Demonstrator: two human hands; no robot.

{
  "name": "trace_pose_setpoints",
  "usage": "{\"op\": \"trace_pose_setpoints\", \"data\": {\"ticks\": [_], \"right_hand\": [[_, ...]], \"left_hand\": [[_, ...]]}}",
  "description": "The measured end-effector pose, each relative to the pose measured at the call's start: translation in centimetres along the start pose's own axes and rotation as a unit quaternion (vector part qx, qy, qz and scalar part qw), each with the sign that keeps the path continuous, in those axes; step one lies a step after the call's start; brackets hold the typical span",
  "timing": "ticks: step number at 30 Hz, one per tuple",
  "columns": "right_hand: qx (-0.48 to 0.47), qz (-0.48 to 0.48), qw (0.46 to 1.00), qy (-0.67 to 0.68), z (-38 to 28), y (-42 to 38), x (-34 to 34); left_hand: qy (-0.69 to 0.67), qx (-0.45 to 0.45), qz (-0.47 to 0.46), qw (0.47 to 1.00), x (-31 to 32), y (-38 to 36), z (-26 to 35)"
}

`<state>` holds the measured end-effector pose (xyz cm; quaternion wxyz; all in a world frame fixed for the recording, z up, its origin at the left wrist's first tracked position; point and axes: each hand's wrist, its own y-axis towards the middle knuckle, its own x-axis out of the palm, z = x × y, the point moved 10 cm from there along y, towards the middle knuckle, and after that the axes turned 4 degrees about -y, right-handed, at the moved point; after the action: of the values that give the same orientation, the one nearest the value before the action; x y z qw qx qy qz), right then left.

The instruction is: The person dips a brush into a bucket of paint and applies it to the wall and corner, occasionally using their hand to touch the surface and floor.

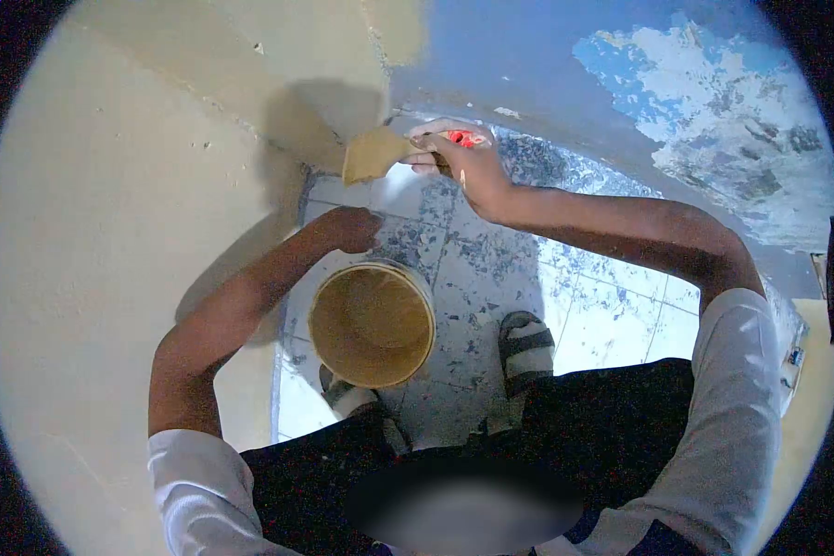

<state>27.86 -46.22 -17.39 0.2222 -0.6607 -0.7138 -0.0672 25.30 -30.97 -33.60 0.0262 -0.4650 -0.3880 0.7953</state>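
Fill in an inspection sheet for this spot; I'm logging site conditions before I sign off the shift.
Surface: tiled floor, pale tiles heavily spattered with grey-blue flecks.
Job's things: wide scraper, blade coated in tan paste, red handle; round bucket of tan paste standing on the floor, open.
Clutter: nothing seen.
Grippers: right hand shut on the scraper handle, blade near the wall corner; left hand loosely curled above the bucket, holding nothing that shows.
Cables: nothing seen.
Surroundings: cream wall on the left, freshly coated look; blue wall with peeling patches; sandals on the person's feet beside the bucket.
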Motion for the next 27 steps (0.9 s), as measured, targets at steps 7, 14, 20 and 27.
{"op": "trace_pose_setpoints", "data": {"ticks": [7, 14, 20, 27], "right_hand": [[-0.01, 0.043, 0.997, 0.059, -1.2, 0.3, 2.0], [-0.136, -0.037, 0.989, 0.045, -9.9, -1.0, 4.5], [-0.049, 0.026, 0.998, 0.01, -4.3, -1.8, 0.8], [-0.044, 0.122, 0.99, -0.063, -1.7, 0.4, -2.6]], "left_hand": [[-0.003, -0.017, -0.037, 0.999, -0.4, -0.5, 0.2], [-0.009, -0.03, -0.032, 0.999, -0.1, -2.0, -0.8], [0.011, -0.012, -0.015, 1.0, 0.7, -2.3, -1.5], [0.024, 0.009, -0.005, 1.0, -0.2, -0.8, -0.6]]}}
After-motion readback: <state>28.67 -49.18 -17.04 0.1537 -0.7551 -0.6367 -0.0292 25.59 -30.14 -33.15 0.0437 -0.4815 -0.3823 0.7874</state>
